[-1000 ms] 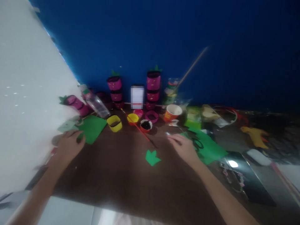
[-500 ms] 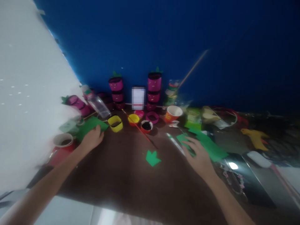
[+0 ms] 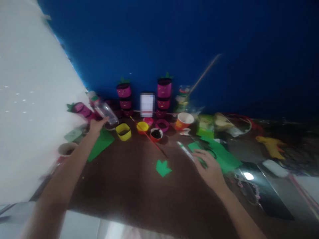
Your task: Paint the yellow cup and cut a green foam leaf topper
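Observation:
My left hand (image 3: 97, 125) is stretched out at the lower end of a clear plastic bottle (image 3: 106, 112), which leans to the left. The hand looks open, though blurred; whether it touches the bottle is unclear. Under its wrist lies a green sheet (image 3: 102, 143). My right hand (image 3: 208, 166) hovers low or rests on the table, fingers bent and apart, beside a white marker (image 3: 184, 150). A green paper piece and dark scissors handles (image 3: 210, 151) are partly hidden by that hand. A cut green leaf-crown shape (image 3: 163, 168) lies alone between my hands.
Purple stacked pots (image 3: 163, 96) with faces and green tops line the wall. In front are a yellow cup (image 3: 123, 132), paint pots with a brush (image 3: 153, 141) across them, and a paper cup (image 3: 183, 121). Farther right lie green sheets (image 3: 225, 159) and a yellow glue gun (image 3: 271, 146).
My left hand has left the green sheet and moved up to the bottle's lower end. My right hand has shifted slightly, its fingers drawn closer to the marker.

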The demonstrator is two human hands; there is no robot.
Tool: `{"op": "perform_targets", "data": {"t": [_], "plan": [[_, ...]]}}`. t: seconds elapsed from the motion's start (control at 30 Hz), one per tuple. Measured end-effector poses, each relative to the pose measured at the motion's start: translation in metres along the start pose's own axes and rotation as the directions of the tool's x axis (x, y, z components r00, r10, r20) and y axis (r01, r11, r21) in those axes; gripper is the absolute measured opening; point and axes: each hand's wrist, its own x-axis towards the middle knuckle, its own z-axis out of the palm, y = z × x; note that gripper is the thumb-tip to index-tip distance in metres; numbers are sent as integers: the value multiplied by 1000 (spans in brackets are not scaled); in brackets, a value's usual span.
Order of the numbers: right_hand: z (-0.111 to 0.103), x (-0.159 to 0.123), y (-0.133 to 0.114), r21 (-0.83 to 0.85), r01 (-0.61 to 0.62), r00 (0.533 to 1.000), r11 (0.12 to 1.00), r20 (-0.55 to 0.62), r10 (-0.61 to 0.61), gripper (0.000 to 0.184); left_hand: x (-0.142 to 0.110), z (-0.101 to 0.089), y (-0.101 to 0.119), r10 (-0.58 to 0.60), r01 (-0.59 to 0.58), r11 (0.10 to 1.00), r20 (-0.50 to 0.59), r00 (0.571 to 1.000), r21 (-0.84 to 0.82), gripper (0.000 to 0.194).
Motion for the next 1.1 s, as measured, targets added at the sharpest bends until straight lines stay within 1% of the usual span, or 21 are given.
{"op": "perform_targets", "data": {"t": [0.1,0.2,0.27,0.37,0.53,0.63,0.73,0.83,1.0,1.1], "plan": [[2,-1,2,11,3,1000,1000,-2,-3,18,9,5,-3,-45,44,992,-5,999,-115,29],[4,-2,4,26,-7,1000,1000,-4,7,17,10,6,-5,-53,52,981,2,999,-189,27],[4,-2,4,37,-9,1000,999,-5,9,17,7,4,-5,-38,35,977,-12,999,-211,29],[6,-3,5,40,1,1000,999,-14,0,16,1,0,-6,16,-27,979,-52,999,-202,33],[7,-4,6,34,14,1000,999,-27,-13,15,-7,-6,-9,108,-117,984,-73,991,-133,39],[7,-5,9,31,21,1000,999,-20,-21,15,-9,-8,-12,128,-136,985,-85,988,-104,43],[7,-7,10,23,25,1000,999,-15,-24,15,-9,-9,-14,146,-150,986,-58,988,-68,50],[7,-7,10,21,23,1000,1000,-12,-23,15,-11,-10,-13,179,-178,983,-17,984,40,53],[6,-8,10,27,-1,1000,1000,-16,2,17,-26,-17,-5,233,-230,940,19,972,251,48],[6,-8,11,29,-18,1000,999,-9,19,18,-36,-27,1,211,-209,909,35,977,362,45]]}}
